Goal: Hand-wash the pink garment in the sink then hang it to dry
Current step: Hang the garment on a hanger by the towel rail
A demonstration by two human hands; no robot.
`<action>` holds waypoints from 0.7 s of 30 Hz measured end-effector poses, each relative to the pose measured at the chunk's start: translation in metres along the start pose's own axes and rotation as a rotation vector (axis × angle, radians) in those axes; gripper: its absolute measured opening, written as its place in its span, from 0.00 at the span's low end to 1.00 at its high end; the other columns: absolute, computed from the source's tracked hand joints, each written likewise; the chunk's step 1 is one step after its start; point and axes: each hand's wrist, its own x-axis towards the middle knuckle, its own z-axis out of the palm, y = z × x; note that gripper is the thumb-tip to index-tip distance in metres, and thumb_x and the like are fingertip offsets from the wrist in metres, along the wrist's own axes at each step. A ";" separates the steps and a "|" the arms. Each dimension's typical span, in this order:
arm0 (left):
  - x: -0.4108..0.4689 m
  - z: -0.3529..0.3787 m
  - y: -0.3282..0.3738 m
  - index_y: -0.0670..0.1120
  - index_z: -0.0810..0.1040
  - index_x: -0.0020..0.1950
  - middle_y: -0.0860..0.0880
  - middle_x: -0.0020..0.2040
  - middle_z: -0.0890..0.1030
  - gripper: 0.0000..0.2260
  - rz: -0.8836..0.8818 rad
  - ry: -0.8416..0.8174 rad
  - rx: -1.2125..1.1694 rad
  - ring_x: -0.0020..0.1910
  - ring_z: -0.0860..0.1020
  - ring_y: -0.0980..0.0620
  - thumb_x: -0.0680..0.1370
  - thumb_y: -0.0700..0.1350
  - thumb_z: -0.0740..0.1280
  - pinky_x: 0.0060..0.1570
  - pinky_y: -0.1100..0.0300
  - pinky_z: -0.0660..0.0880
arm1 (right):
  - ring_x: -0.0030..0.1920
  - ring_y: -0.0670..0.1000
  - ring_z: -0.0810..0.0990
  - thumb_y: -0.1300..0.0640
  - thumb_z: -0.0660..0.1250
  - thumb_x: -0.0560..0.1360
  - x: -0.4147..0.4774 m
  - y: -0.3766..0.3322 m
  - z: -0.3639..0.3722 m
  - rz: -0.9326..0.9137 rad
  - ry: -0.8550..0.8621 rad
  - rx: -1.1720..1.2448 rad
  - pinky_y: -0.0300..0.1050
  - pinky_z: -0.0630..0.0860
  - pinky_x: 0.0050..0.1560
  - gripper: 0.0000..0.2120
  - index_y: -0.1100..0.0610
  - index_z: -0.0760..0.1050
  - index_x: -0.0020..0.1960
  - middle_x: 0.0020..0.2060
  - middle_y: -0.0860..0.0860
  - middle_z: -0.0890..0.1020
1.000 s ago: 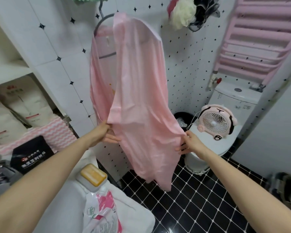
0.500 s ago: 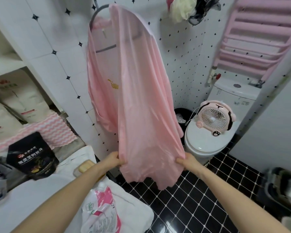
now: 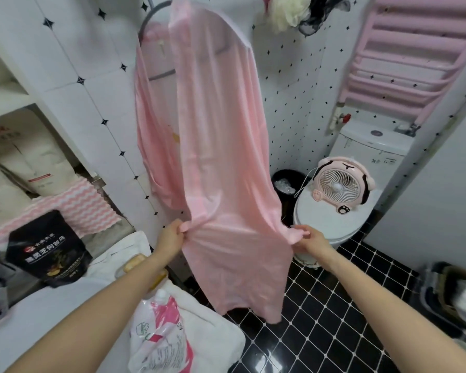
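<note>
The pink garment [image 3: 213, 157] hangs on the hanger [image 3: 162, 75], and well below the hanger the left hand [image 3: 171, 235] and right hand [image 3: 311, 239] pinch its side edges, spreading it flat, so too hard a downward tug could drag it off the hanger.

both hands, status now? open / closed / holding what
left hand: closed, pinching the near left edge of the hanging pink garment.
right hand: closed, pinching the same garment's right edge.
</note>
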 end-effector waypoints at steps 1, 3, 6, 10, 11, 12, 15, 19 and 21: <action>-0.002 -0.002 0.002 0.45 0.75 0.46 0.43 0.44 0.79 0.05 0.059 -0.045 0.034 0.46 0.78 0.45 0.77 0.35 0.63 0.48 0.56 0.73 | 0.41 0.47 0.77 0.63 0.72 0.72 0.001 0.000 -0.001 -0.026 -0.086 -0.218 0.29 0.69 0.34 0.12 0.56 0.76 0.53 0.40 0.48 0.78; -0.013 -0.001 0.004 0.43 0.76 0.46 0.47 0.44 0.77 0.02 0.145 -0.247 0.278 0.45 0.74 0.51 0.75 0.37 0.67 0.39 0.63 0.66 | 0.40 0.49 0.76 0.59 0.75 0.69 0.001 0.005 0.000 -0.026 -0.169 -0.614 0.33 0.66 0.32 0.05 0.55 0.79 0.42 0.33 0.47 0.77; -0.006 -0.007 0.005 0.43 0.75 0.41 0.48 0.38 0.76 0.06 0.176 -0.133 0.278 0.42 0.75 0.47 0.76 0.35 0.63 0.34 0.60 0.63 | 0.31 0.49 0.77 0.61 0.71 0.71 0.001 0.003 -0.004 -0.086 0.018 -0.428 0.32 0.70 0.27 0.05 0.63 0.80 0.40 0.30 0.52 0.78; -0.002 -0.010 0.017 0.39 0.78 0.50 0.43 0.47 0.80 0.09 0.248 0.028 0.171 0.44 0.76 0.47 0.76 0.33 0.61 0.38 0.58 0.67 | 0.32 0.48 0.77 0.65 0.64 0.76 -0.009 -0.009 -0.003 -0.157 0.062 -0.271 0.25 0.69 0.28 0.03 0.59 0.75 0.45 0.33 0.51 0.79; -0.006 -0.006 0.017 0.39 0.78 0.51 0.42 0.51 0.81 0.08 0.215 -0.236 0.320 0.44 0.76 0.49 0.76 0.33 0.61 0.37 0.62 0.66 | 0.32 0.50 0.80 0.65 0.64 0.76 -0.009 -0.006 -0.001 -0.101 -0.157 -0.367 0.28 0.73 0.30 0.04 0.58 0.75 0.47 0.34 0.52 0.81; -0.008 -0.005 0.011 0.38 0.78 0.49 0.41 0.53 0.81 0.07 0.186 -0.458 0.446 0.41 0.77 0.52 0.76 0.34 0.62 0.36 0.64 0.67 | 0.33 0.51 0.82 0.66 0.64 0.76 -0.010 0.000 -0.001 -0.019 -0.331 -0.438 0.34 0.78 0.33 0.05 0.57 0.75 0.49 0.36 0.55 0.83; -0.002 -0.014 0.014 0.33 0.78 0.45 0.38 0.47 0.80 0.05 0.158 -0.232 0.262 0.43 0.77 0.48 0.75 0.31 0.63 0.43 0.58 0.72 | 0.34 0.51 0.80 0.68 0.65 0.73 -0.005 0.001 -0.005 -0.073 -0.083 -0.372 0.34 0.76 0.31 0.04 0.61 0.77 0.43 0.37 0.58 0.83; -0.009 -0.014 0.016 0.39 0.77 0.54 0.49 0.47 0.74 0.07 0.091 -0.266 0.226 0.45 0.74 0.49 0.77 0.34 0.64 0.40 0.68 0.68 | 0.38 0.53 0.81 0.65 0.66 0.74 -0.003 0.002 0.003 -0.099 -0.114 -0.519 0.42 0.77 0.38 0.03 0.60 0.77 0.44 0.35 0.53 0.81; -0.002 -0.012 0.002 0.35 0.77 0.55 0.48 0.45 0.76 0.10 0.050 -0.456 0.380 0.43 0.75 0.49 0.77 0.39 0.65 0.38 0.66 0.69 | 0.34 0.50 0.82 0.68 0.66 0.73 -0.004 0.004 0.003 0.027 -0.283 -0.554 0.38 0.79 0.34 0.07 0.58 0.77 0.40 0.34 0.53 0.81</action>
